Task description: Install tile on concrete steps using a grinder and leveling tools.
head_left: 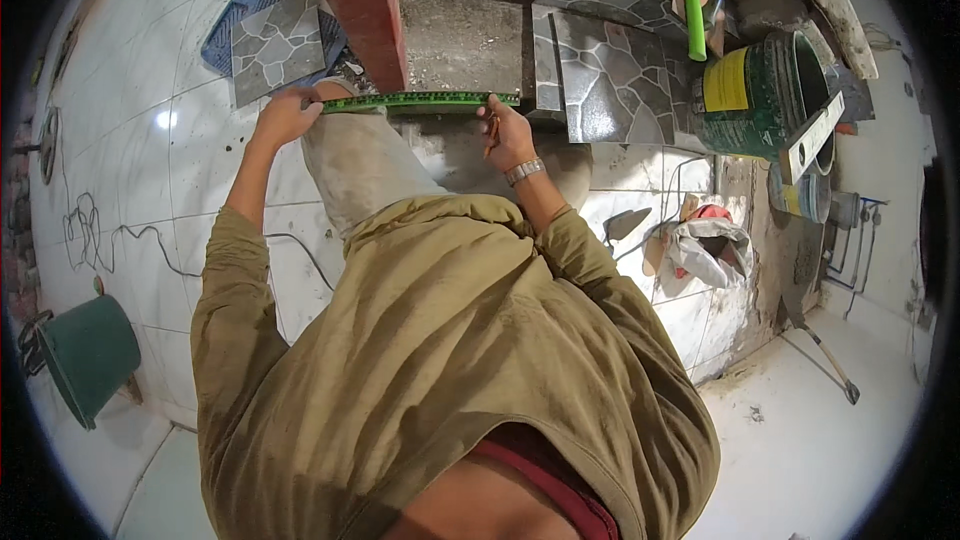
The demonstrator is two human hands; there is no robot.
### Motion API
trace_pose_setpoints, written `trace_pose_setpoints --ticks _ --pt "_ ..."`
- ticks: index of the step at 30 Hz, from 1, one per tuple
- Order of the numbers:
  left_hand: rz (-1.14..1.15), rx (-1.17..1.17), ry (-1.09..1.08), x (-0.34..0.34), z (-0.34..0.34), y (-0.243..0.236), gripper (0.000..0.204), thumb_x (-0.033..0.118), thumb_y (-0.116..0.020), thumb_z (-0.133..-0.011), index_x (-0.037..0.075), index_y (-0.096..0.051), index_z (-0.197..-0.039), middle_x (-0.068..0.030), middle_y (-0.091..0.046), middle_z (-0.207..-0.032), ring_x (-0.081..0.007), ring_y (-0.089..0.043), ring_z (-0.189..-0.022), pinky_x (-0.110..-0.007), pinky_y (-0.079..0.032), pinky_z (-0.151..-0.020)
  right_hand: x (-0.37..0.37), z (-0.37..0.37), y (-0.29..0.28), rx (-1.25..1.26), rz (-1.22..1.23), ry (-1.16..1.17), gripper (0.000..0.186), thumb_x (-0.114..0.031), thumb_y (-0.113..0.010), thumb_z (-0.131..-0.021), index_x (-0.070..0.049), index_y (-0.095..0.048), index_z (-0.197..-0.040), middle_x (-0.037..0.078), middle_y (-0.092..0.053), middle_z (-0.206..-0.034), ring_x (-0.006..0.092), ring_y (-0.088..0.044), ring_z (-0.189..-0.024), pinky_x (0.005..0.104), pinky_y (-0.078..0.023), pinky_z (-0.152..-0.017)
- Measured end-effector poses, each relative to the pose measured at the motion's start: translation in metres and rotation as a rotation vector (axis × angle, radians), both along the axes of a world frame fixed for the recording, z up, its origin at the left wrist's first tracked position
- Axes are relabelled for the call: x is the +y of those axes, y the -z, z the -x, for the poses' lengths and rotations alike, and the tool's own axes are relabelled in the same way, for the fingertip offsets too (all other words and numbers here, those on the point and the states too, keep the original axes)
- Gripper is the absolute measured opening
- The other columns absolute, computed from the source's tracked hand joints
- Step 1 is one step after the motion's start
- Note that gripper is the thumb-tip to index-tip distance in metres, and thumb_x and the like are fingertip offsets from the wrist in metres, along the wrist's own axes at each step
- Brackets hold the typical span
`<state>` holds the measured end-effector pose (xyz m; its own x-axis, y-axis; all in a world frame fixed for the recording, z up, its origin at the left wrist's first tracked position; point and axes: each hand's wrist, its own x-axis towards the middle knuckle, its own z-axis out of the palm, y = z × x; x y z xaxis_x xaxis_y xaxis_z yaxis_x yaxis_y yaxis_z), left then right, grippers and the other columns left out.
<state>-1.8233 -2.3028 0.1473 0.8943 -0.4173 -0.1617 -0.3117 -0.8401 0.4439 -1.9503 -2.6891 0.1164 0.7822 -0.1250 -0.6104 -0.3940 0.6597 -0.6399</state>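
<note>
A green tape measure point(425, 99) is stretched across in front of my knees, just this side of a red post point(365, 10). Its left end is in my left hand point(287, 118), whose fingers are closed on it. At the other end, my right hand point(510, 138) pinches the strip near its tip. A brown pencil point(491, 136) is also tucked in the fingers of that hand. Right of it sits a grey stone-pattern tile point(615, 80), apart from the hand. Beyond the tape lies a rough cement surface point(460, 40).
Another patterned tile point(278, 45) rests on a blue tray point(225, 32). At right stand a green bucket point(745, 105), a trowel point(627, 224) and a white sack point(715, 252). A dark green bucket point(90, 355) and a loose cable point(160, 240) are at left.
</note>
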Motion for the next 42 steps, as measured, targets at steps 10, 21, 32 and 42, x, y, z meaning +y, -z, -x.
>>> trace_pose_setpoints --ticks 10,21,32,42 --pt "-0.021 0.041 -0.002 -0.043 0.008 -0.009 0.042 0.036 -0.058 -0.087 0.001 -0.071 -0.107 -0.0235 -0.067 -0.112 -0.0376 -0.063 -0.107 -0.043 -0.048 -0.095 -0.02 -0.003 0.007 0.046 -0.053 0.089 0.021 -0.035 -0.058 -0.101 -0.016 -0.056 -0.092 0.002 -0.063 -0.078 0.0137 -0.053 -0.058 0.0269 -0.035 -0.043" --pt "0.018 0.039 -0.029 -0.042 0.005 -0.001 0.034 0.031 -0.06 -0.085 0.008 -0.073 -0.106 -0.0216 -0.068 -0.111 -0.0396 -0.063 -0.105 -0.046 -0.05 -0.091 -0.022 -0.008 0.018 0.031 0.009 0.096 0.019 -0.034 -0.058 -0.1 -0.015 -0.057 -0.097 0.002 -0.063 -0.075 0.014 -0.054 -0.055 0.0264 -0.036 -0.043" --pt "0.006 0.017 0.029 -0.051 0.007 -0.006 0.034 0.029 -0.058 -0.086 0.007 -0.072 -0.107 -0.0225 -0.068 -0.109 -0.0398 -0.063 -0.104 -0.045 -0.049 -0.092 -0.031 0.018 0.027 0.102 0.241 -0.378 0.02 -0.008 -0.054 -0.092 -0.004 -0.067 -0.106 0.007 -0.065 -0.091 0.0133 -0.056 -0.066 0.0245 -0.037 -0.047" --pt "0.04 0.07 0.079 -0.04 0.0 0.004 0.032 0.027 -0.058 -0.087 0.006 -0.071 -0.107 -0.0187 -0.069 -0.11 -0.0373 -0.064 -0.105 -0.043 -0.05 -0.092 -0.044 0.039 0.037 0.259 0.138 -0.381 0.022 -0.018 -0.056 -0.098 0.0 -0.062 -0.109 0.003 -0.057 -0.079 0.0068 -0.044 -0.052 0.0211 -0.027 -0.038"
